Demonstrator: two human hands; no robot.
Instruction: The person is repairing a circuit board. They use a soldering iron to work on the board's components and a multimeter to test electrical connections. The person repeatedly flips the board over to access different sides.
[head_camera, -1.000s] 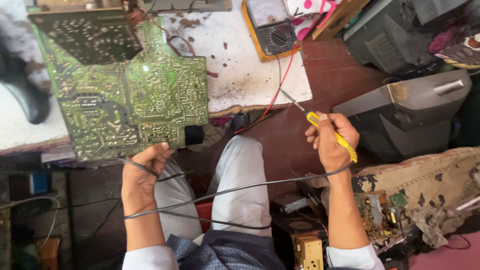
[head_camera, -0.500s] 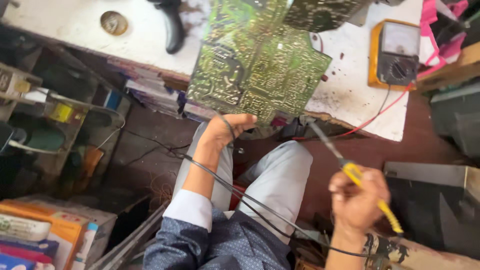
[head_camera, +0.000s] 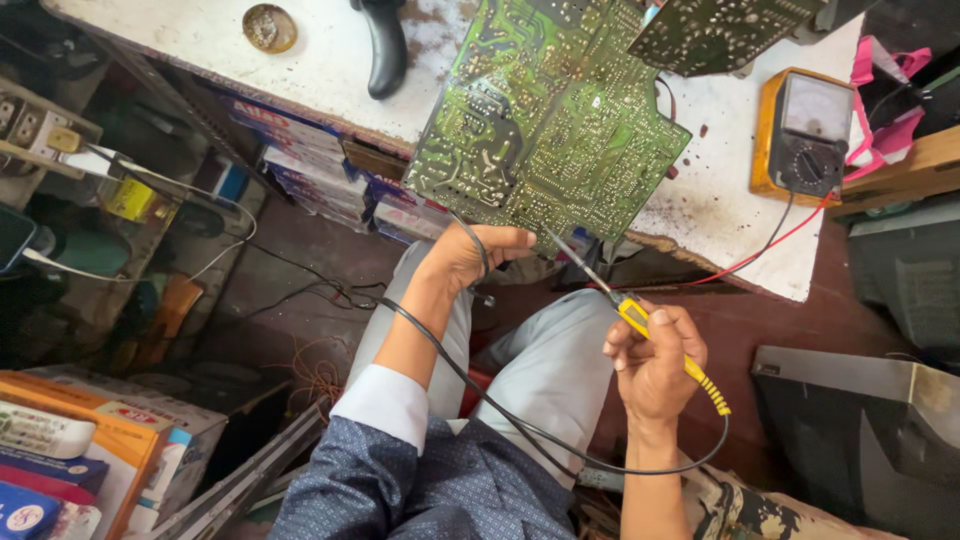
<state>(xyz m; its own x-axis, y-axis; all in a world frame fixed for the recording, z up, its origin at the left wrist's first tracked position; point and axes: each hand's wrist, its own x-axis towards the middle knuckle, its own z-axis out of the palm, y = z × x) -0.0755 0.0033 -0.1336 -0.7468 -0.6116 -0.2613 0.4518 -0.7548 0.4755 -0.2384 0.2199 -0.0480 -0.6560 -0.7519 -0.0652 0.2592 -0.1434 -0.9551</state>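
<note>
Since half a second ago your soldering iron (head_camera: 640, 318) has risen toward the board | head view: your left hand (head_camera: 465, 255) pinches the green circuit board (head_camera: 548, 120) at its lower edge over the white bench (head_camera: 720, 210) | your right hand (head_camera: 650, 360) curls tight around the yellow-handled iron, tip just below the board.

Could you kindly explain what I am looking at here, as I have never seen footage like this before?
The picture comes from a camera worn on a person's head, looking down at their own hands and lap. The left hand grips the edge of a green circuit board that overhangs a white bench. The right hand holds a yellow-handled soldering iron, its tip near the board; its black cord loops across the lap. On the bench sit a yellow meter, a small round tin and a black handle.
</note>
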